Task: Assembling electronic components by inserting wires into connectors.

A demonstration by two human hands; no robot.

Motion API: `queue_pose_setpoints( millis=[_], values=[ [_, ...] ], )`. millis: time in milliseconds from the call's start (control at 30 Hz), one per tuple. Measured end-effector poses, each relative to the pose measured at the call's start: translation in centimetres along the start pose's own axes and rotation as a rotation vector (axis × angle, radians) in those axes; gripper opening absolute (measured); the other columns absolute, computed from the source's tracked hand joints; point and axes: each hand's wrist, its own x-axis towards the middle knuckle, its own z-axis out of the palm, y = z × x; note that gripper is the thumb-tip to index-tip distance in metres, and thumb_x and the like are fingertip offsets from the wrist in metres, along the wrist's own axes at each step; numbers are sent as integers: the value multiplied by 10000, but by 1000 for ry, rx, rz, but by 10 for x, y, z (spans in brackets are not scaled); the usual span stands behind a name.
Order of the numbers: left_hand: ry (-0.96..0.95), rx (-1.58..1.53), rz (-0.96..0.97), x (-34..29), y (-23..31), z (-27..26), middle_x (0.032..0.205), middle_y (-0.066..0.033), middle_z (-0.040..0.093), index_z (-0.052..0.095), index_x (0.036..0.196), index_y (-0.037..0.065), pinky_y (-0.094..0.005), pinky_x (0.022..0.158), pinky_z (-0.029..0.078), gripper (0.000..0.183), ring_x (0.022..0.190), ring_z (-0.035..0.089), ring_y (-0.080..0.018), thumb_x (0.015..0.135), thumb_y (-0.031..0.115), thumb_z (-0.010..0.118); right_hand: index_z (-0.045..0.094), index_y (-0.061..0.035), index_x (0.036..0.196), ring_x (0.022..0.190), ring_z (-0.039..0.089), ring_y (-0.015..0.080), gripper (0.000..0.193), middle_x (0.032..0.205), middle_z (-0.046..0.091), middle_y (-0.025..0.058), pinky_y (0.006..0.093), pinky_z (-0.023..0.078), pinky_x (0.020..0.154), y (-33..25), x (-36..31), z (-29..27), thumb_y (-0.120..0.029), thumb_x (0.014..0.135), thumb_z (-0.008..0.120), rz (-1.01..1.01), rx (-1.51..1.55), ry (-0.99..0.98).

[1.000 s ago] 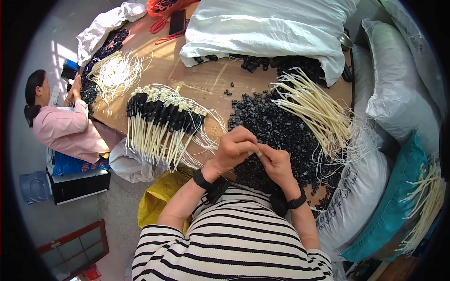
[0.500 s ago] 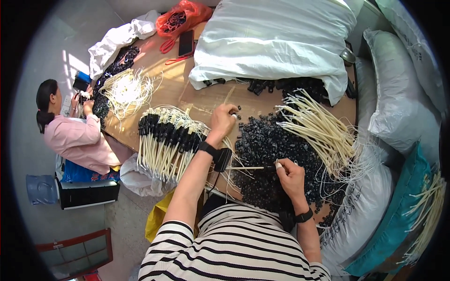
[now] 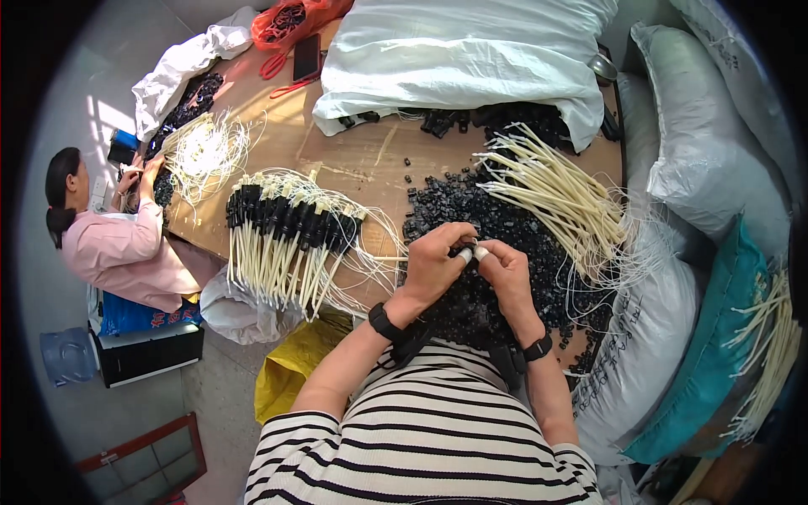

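Both of my hands meet over a heap of small black plastic pieces [image 3: 547, 286]. My left hand [image 3: 438, 263] is closed in a pinch. A slim cream stick [image 3: 389, 258] pokes out to its left, its other end hidden by the hand. Thumb and finger of my right hand [image 3: 507, 273] are also pinched, touching the left fingertips. Something small and dark shows between the fingertips, too small to name. White coverings wrap both thumbs. Left of my hands lies a row of cream sticks with black sleeves [image 3: 290, 236] and thin white wires.
A loose bundle of cream sticks [image 3: 555, 202] lies beyond the heap. A large white sack [image 3: 463, 59] covers the table's far side. Stuffed sacks [image 3: 707, 126] line the right. A phone [image 3: 307, 57] and red bag [image 3: 290, 21] lie far left; a person in pink [image 3: 122, 248] works there.
My left hand has come back from the table toward me and met my right hand, which moved slightly up and left. The cream stick now extends left of my left hand. The whole view has shifted.
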Motion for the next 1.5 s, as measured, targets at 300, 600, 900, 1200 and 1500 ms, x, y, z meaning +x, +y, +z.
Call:
queue_pose_setpoints(
  millis=[300, 600, 900, 1200, 1500],
  values=[
    [-60, 6, -225, -5, -11, -2, 777, -49, 637, 698, 818, 7, -226, 610, 483, 113, 659, 605, -125, 710, -17, 678, 675, -68, 848, 456, 525, 118, 54, 539, 540, 54, 276, 389, 444, 13, -6, 1, -116, 847, 651, -529, -847, 198],
    [-57, 222, -14, 5, -4, -18, 767, -68, 632, 669, 796, 60, -339, 717, 492, 148, 793, 615, -253, 648, 47, 660, 673, -32, 906, 516, 500, 40, 67, 639, 595, -48, 208, 374, 479, -2, -16, -6, -82, 865, 654, -219, -264, -1],
    [-481, 39, -108, 2, 0, -20, 907, -147, 673, 640, 1091, 50, -369, 726, 523, 401, 817, 661, -310, 690, 51, 647, 659, 2, 1089, 484, 416, 35, 238, 729, 623, 4, 204, 339, 462, -26, -23, -20, -16, 860, 599, -155, -14, -106],
    [-414, 512, 176, -6, 19, -19, 718, -109, 614, 622, 862, 66, -412, 570, 506, 157, 674, 641, -317, 708, 98, 630, 677, -50, 871, 479, 364, 75, 127, 521, 414, -12, 256, 313, 461, -19, -21, -8, -99, 775, 745, -257, -641, 17],
    [126, 683, 253, -9, 13, -108, 818, -48, 649, 671, 878, 97, -384, 726, 449, 219, 772, 616, -245, 663, 88, 636, 671, -38, 946, 793, 663, 261, 146, 979, 670, 126, 318, 532, 657, -33, -12, 32, -29, 806, 711, -979, -972, 45]
  ],
)
